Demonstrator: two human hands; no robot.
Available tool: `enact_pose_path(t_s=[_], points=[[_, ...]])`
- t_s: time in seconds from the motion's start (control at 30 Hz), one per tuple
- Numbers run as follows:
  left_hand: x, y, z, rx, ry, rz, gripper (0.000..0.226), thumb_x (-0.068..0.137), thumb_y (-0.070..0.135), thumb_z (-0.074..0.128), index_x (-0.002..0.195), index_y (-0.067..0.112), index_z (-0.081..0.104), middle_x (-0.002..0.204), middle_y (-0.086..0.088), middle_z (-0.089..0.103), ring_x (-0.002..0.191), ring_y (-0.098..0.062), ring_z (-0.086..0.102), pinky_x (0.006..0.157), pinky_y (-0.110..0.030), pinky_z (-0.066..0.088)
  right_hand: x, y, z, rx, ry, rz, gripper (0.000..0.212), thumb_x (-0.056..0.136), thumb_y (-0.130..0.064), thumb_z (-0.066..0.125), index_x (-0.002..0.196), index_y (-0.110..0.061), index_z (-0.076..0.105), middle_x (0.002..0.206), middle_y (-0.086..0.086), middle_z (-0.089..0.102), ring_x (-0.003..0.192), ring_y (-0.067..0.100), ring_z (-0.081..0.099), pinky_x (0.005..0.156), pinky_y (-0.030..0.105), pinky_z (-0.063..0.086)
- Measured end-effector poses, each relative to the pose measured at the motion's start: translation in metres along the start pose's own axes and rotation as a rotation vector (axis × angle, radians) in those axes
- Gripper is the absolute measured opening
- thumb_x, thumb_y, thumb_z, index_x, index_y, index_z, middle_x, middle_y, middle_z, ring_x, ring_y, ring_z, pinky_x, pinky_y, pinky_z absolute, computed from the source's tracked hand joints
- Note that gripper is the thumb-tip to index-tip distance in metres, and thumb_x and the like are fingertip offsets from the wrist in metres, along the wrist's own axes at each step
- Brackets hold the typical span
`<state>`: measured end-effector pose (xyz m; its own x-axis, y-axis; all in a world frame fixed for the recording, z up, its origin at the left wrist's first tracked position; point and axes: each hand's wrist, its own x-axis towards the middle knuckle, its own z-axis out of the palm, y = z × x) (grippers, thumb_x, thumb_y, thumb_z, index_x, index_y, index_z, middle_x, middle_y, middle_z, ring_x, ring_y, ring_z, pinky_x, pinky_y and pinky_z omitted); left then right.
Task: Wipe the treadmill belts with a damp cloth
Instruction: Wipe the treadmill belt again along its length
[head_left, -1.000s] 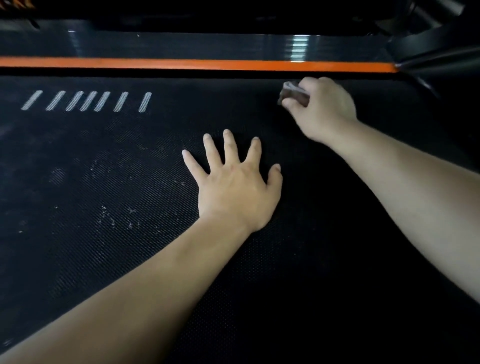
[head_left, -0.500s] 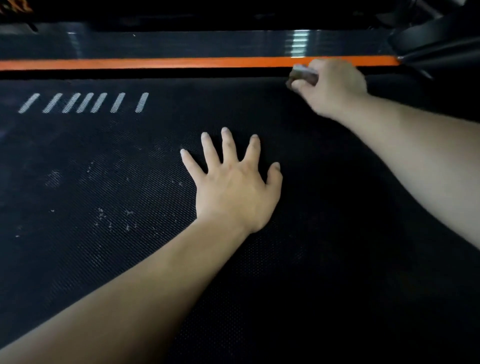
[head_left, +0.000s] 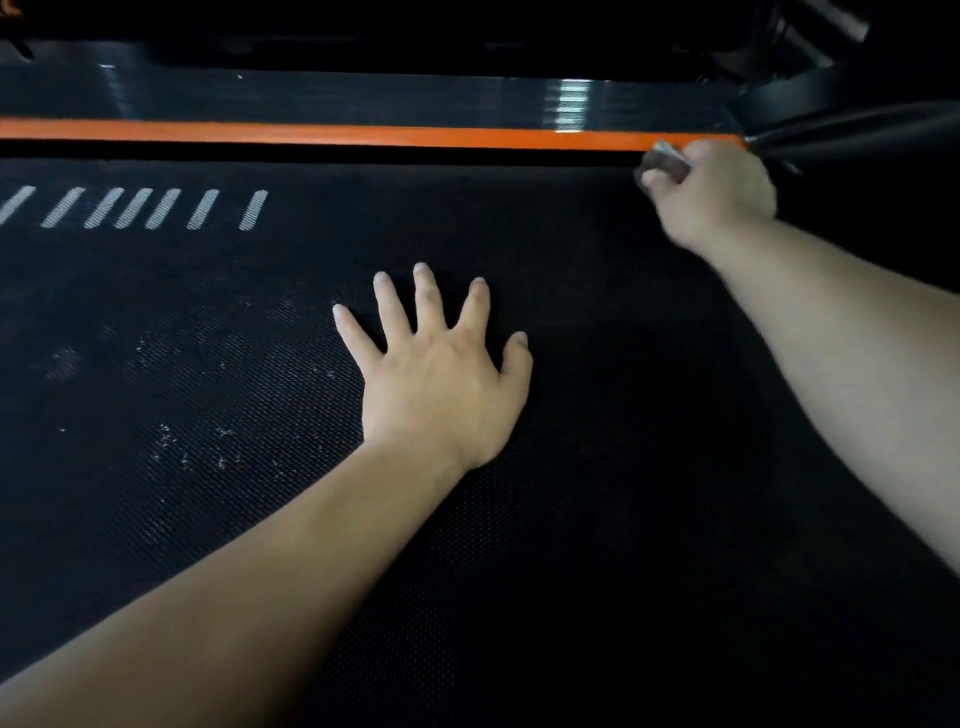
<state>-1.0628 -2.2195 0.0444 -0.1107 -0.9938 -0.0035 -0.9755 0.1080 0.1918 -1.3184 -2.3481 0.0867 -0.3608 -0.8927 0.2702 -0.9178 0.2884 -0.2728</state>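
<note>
The black textured treadmill belt (head_left: 597, 545) fills the view. My left hand (head_left: 441, 384) lies flat on it near the middle, fingers spread and straight. My right hand (head_left: 711, 192) is at the belt's far right edge, beside the orange strip, with its fingers curled round a small bunched grey cloth (head_left: 664, 162). Most of the cloth is hidden inside the fist. White specks and dusty patches (head_left: 192, 447) mark the belt to the left of my left hand.
An orange strip (head_left: 337, 135) runs along the belt's far edge, with a glossy black side rail (head_left: 363, 98) behind it. White slanted stripes (head_left: 156, 208) are printed at the belt's upper left. A dark frame upright (head_left: 857, 130) rises at the top right.
My right hand has slid the cloth away from me and to the right, from mid-belt up to the orange strip near the upright. My left hand has stayed flat in place.
</note>
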Motion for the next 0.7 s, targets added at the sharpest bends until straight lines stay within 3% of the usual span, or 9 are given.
enact_pose_path(t_s=[0.17, 0.27, 0.33, 0.4, 0.5, 0.57, 0.7], points=[[0.001, 0.002, 0.000, 0.001, -0.014, -0.004, 0.071, 0.099, 0.068, 0.016, 0.163, 0.035, 0.012, 0.173, -0.013, 0.000, 0.157, -0.043, -0.012, 0.119, -0.071, -0.009, -0.058, 0.002, 0.000, 0.066, -0.106, -0.346, 0.032, 0.093, -0.051, 0.061, 0.084, -0.020, 0.058, 0.088, 0.003, 0.058, 0.080, 0.028, 0.057, 0.067, 0.036, 0.043], [0.001, 0.001, 0.000, 0.003, -0.020, -0.004, 0.071, 0.100, 0.067, 0.017, 0.163, 0.035, 0.013, 0.173, -0.014, 0.000, 0.157, -0.043, -0.012, 0.119, -0.071, -0.009, -0.046, 0.022, -0.013, 0.060, -0.091, -0.208, 0.037, 0.091, -0.053, 0.061, 0.089, -0.017, 0.063, 0.088, 0.004, 0.065, 0.089, 0.033, 0.063, 0.072, 0.039, 0.049], [0.001, 0.002, -0.001, 0.004, -0.020, -0.002, 0.071, 0.100, 0.067, 0.017, 0.163, 0.034, 0.013, 0.173, -0.014, 0.000, 0.156, -0.043, -0.012, 0.119, -0.071, -0.009, -0.045, 0.024, -0.016, 0.069, -0.047, -0.082, 0.038, 0.091, -0.054, 0.059, 0.086, -0.016, 0.060, 0.089, 0.006, 0.066, 0.092, 0.035, 0.064, 0.070, 0.037, 0.045], [0.001, 0.001, 0.000, 0.006, -0.023, -0.003, 0.072, 0.100, 0.067, 0.018, 0.163, 0.034, 0.014, 0.172, -0.015, 0.000, 0.156, -0.044, -0.011, 0.119, -0.072, -0.009, -0.067, 0.012, -0.014, 0.068, -0.012, -0.139, 0.036, 0.091, -0.054, 0.062, 0.086, -0.018, 0.060, 0.093, 0.010, 0.066, 0.092, 0.036, 0.064, 0.069, 0.036, 0.044], [0.001, 0.001, 0.000, 0.000, -0.031, -0.001, 0.072, 0.100, 0.068, 0.019, 0.163, 0.033, 0.014, 0.172, -0.015, 0.000, 0.156, -0.045, -0.012, 0.119, -0.072, -0.008, -0.125, 0.003, -0.021, 0.143, -0.152, -0.361, 0.037, 0.090, -0.051, 0.065, 0.077, -0.018, 0.056, 0.082, -0.002, 0.057, 0.074, 0.020, 0.057, 0.063, 0.034, 0.043], [0.002, 0.000, -0.001, 0.001, -0.032, 0.001, 0.073, 0.099, 0.069, 0.019, 0.163, 0.033, 0.014, 0.172, -0.015, 0.000, 0.156, -0.045, -0.012, 0.119, -0.072, -0.008, -0.135, 0.016, -0.029, 0.146, -0.198, -0.386, 0.034, 0.090, -0.052, 0.065, 0.078, -0.020, 0.059, 0.080, -0.006, 0.056, 0.072, 0.015, 0.057, 0.064, 0.036, 0.048], [0.001, 0.000, -0.004, -0.010, -0.054, 0.008, 0.075, 0.098, 0.070, 0.021, 0.163, 0.033, 0.016, 0.172, -0.016, 0.000, 0.156, -0.045, -0.012, 0.118, -0.073, -0.009, -0.109, 0.039, -0.036, 0.077, -0.056, -0.089, 0.039, 0.090, -0.056, 0.062, 0.083, -0.017, 0.056, 0.085, -0.002, 0.060, 0.086, 0.029, 0.064, 0.069, 0.037, 0.048]])
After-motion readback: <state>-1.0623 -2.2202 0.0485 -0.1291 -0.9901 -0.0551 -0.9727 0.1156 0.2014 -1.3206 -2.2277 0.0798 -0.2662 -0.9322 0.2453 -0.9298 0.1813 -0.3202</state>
